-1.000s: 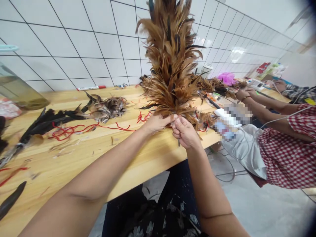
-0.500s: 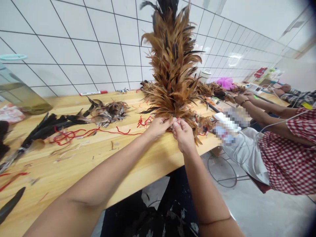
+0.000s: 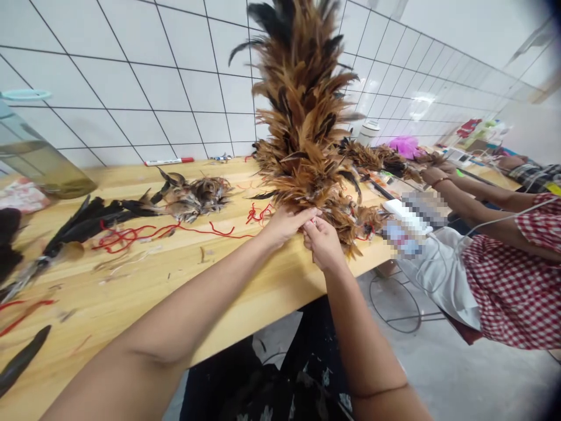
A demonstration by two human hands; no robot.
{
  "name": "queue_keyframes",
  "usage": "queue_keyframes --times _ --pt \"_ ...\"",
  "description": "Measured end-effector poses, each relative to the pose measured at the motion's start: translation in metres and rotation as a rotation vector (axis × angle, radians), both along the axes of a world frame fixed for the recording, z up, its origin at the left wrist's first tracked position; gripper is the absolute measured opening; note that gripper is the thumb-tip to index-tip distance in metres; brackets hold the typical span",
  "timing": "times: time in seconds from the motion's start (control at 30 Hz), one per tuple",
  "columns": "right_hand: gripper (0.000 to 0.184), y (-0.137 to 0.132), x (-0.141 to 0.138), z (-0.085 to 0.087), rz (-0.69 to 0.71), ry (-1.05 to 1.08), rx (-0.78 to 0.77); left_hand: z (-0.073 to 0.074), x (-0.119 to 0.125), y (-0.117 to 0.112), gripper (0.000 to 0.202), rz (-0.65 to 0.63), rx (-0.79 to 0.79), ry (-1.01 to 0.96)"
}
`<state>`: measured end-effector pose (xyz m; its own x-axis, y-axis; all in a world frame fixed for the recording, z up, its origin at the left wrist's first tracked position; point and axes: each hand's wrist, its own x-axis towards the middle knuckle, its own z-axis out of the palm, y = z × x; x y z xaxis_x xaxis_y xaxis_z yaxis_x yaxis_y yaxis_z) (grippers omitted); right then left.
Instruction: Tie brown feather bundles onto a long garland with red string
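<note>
A tall feather duster (image 3: 307,117), brown with black feathers toward its top, stands upright above my hands. My left hand (image 3: 283,227) is closed round its lower end, and the feathers hide part of the fingers. Right beside it, my right hand (image 3: 325,244) is closed in a pinch at the duster's base. A small bit of red string shows at its fingertips, against the left thumb. Loose red string (image 3: 131,234) lies on the table and runs toward my left forearm. More brown feathers (image 3: 342,225) spread just right of my hands.
On the wooden table (image 3: 219,275) lie a feather bunch (image 3: 195,199), black feathers (image 3: 79,228) and a red-capped marker (image 3: 169,161). A jar of yellowish liquid (image 3: 44,161) stands left. At right, a co-worker's hands (image 3: 433,175) are near other feathers. A tiled wall (image 3: 175,88) closes the back.
The duster has turned and tilted slightly in my grip, its top shifting left. My left thumb has moved over toward the right fingertips, and the right hand has lowered slightly.
</note>
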<state>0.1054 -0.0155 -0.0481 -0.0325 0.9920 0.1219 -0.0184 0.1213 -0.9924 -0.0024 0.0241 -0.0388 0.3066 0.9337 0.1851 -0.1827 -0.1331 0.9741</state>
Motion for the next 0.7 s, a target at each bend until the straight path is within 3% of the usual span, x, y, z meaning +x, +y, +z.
queue_keyframes --times 0.13,0.27,0.5,0.7 --pt "0.041 -0.007 0.014 0.010 0.343 0.420 -0.271 0.000 -0.008 0.003 0.041 -0.156 -0.067 0.001" --pt "0.038 -0.011 0.023 0.014 0.467 0.555 -0.355 0.002 -0.009 0.000 0.040 -0.244 -0.073 -0.014" --pt "0.038 -0.010 0.019 0.012 0.403 0.560 -0.380 0.001 -0.012 0.002 0.041 -0.306 -0.071 -0.027" --pt "0.034 -0.007 0.011 0.013 0.269 0.531 -0.360 -0.003 -0.007 0.003 0.045 -0.230 -0.030 -0.024"
